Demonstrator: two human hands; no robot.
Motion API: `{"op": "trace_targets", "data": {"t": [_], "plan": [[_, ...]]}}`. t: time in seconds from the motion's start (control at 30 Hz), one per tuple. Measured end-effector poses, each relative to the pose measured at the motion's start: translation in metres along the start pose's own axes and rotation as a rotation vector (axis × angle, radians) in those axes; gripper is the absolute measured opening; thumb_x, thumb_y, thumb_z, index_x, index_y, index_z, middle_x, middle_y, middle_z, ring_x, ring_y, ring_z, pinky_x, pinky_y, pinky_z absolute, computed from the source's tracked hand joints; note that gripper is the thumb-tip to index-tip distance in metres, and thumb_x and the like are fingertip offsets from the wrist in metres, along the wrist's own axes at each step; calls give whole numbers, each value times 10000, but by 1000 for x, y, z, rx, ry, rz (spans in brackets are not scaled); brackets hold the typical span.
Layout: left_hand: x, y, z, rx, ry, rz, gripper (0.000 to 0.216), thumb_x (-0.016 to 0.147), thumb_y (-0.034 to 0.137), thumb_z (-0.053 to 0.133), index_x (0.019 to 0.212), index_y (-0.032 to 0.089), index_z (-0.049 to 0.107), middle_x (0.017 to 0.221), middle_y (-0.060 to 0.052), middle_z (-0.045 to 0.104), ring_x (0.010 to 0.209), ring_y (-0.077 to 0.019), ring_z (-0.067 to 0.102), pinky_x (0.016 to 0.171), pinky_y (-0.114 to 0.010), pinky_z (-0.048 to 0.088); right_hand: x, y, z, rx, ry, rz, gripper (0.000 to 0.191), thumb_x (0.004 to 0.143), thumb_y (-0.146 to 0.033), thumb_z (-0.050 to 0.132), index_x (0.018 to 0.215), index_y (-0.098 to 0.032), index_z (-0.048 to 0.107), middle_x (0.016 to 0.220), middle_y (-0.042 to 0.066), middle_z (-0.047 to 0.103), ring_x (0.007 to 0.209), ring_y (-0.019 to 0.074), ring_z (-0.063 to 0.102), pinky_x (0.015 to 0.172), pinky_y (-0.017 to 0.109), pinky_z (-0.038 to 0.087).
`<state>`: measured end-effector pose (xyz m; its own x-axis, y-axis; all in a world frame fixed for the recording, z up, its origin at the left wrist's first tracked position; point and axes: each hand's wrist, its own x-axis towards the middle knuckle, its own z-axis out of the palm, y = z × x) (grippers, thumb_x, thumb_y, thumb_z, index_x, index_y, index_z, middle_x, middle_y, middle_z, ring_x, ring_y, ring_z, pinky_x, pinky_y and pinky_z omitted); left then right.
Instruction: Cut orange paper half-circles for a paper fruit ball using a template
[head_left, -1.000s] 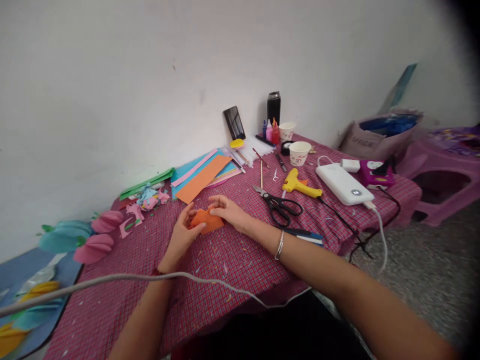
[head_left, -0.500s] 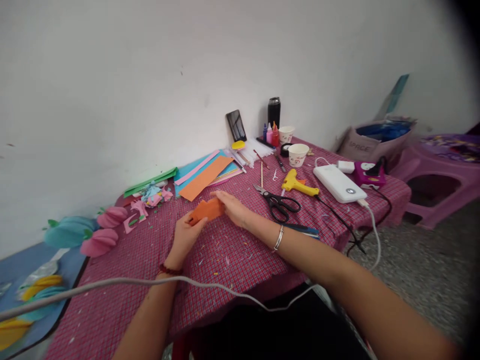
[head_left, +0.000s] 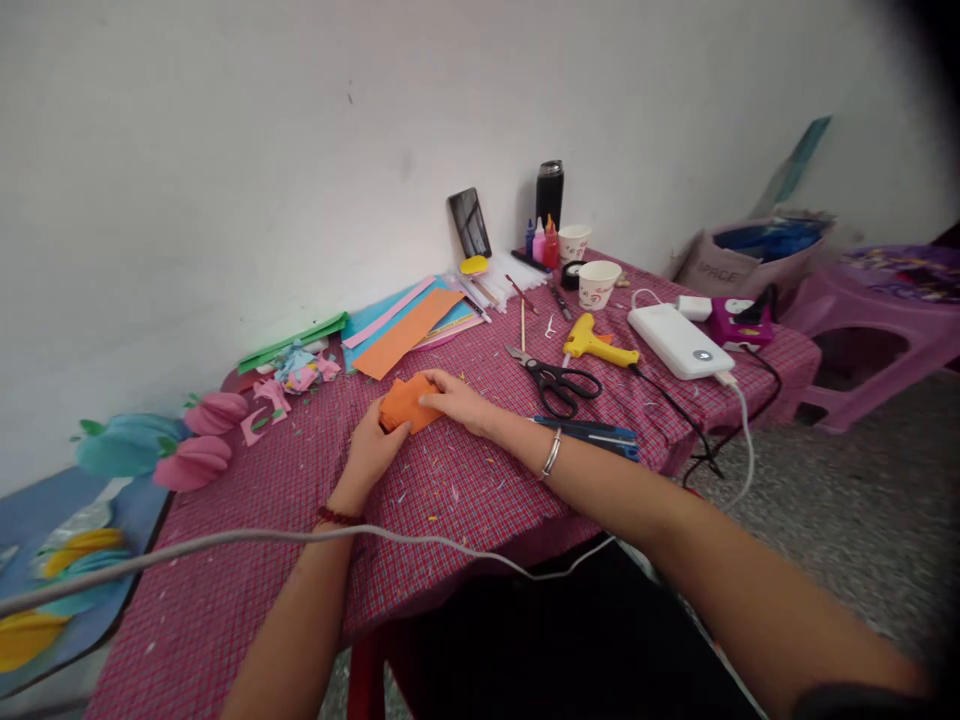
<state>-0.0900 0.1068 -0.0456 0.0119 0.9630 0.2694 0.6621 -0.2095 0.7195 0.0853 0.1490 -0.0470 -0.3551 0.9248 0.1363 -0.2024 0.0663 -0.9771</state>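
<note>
Between my two hands, just over the checked tablecloth, is a stack of orange paper cutouts [head_left: 409, 404]. My left hand [head_left: 373, 445] grips its left side, thumb on top and fingers hidden beneath. My right hand [head_left: 456, 402] pinches the right edge, thumb across the top sheet. Behind the stack lies an orange paper strip [head_left: 409, 335] on blue and pink sheets. Black-handled scissors [head_left: 555, 384] lie to the right of my right hand, and a blue-and-black tool [head_left: 592, 436] is partly behind my right forearm.
A yellow glue gun [head_left: 596, 343], a white power bank [head_left: 679, 342] and paper cups [head_left: 598, 286] stand at right. Pink paper pumpkins [head_left: 193, 463] and paper scraps [head_left: 300, 368] sit at left. A white cable [head_left: 300, 537] hangs across the front, over my left forearm.
My right thumb has come down onto the orange stack, where the hand was flatter against its edge. The stack now lies flatter to view. The whole view has shifted slightly.
</note>
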Motion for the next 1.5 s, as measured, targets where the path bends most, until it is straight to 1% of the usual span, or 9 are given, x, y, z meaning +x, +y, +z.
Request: {"op": "trace_targets", "data": {"t": [0.17, 0.37, 0.53, 0.73, 0.83, 1.07, 1.2, 1.37, 1.5], "plan": [[-5, 9, 9, 19, -37, 97, 516, 747, 232, 629, 1249, 156, 538, 1176, -116, 648, 1076, -268, 614, 960, -435, 450, -3, 5, -3, -271, -84, -120, 434, 630, -10, 535, 1034, -168, 560, 946, -2, 617, 870, 160, 556, 849, 308, 448], [-3, 6, 13, -173, 32, 124, 535, 741, 209, 646, 1262, 190, 526, 1288, -124, 594, 1172, -261, 576, 1041, -452, 406, -1, 5, -3, -338, -118, -142, 228, 694, -59, 560, 908, -133, 590, 803, -10, 607, 735, 138, 556, 730, 278, 450], [-2, 10, 11, -334, 55, 90, 631, 719, 240, 696, 1313, 187, 488, 1338, -152, 549, 1173, -264, 576, 1020, -446, 436, 0, 8, -3, -368, -66, -162, 194, 752, -77, 539, 919, -138, 616, 830, 1, 638, 735, 132, 564, 711, 264, 441], [1, 23, 2, -159, 207, 240, 262, 769, 289, 672, 1010, 187, 682, 1143, -87, 632, 1118, -231, 579, 1033, -430, 405, -1, 15, -4, -497, -115, -227, 169, 763, -109, 556, 910, -158, 622, 829, 5, 643, 763, 148, 571, 709, 264, 423], [4, 28, 1, -232, 162, 198, 131, 786, 303, 643, 822, 182, 676, 1092, -75, 643, 1068, -217, 592, 987, -399, 433, -2, 15, -4, -527, -133, -230, 71, 772, -137, 560, 819, -167, 604, 742, -15, 602, 703, 138, 539, 662, 248, 394], [9, 19, 5, -655, 217, 2, 124, 806, 302, 568, 845, 200, 510, 1082, -63, 636, 962, -154, 607, 898, -325, 458, -3, 10, -3, -518, -145, -222, 62, 789, -142, 541, 763, -174, 587, 686, -37, 544, 670, 127, 505, 646, 236, 357], [10, 8, 3, -441, 173, 72, 123, 847, 331, 481, 865, 210, 488, 1084, -66, 621, 955, -163, 606, 882, -342, 468, -3, 6, -3, -471, -74, -201, 83, 792, -121, 504, 784, -170, 570, 733, -29, 565, 712, 130, 522, 673, 235, 376], [10, 1, -11, -203, 187, 141, 137, 697, 281, 668, 710, 197, 561, 999, -54, 610, 1009, -221, 549, 995, -416, 376, -5, 1, -6, -433, -2, -191, 98, 807, -142, 459, 814, -170, 553, 747, -18, 563, 716, 137, 528, 697, 249, 404], [8, -2, -16, -124, 171, 155, 90, 670, 253, 671, 672, 199, 599, 886, -43, 602, 968, -236, 551, 1001, -445, 367, -8, -1, -7, -418, -18, -196, 149, 778, -133, 453, 872, -166, 564, 820, 4, 593, 792, 155, 557, 774, 280, 437]]}}
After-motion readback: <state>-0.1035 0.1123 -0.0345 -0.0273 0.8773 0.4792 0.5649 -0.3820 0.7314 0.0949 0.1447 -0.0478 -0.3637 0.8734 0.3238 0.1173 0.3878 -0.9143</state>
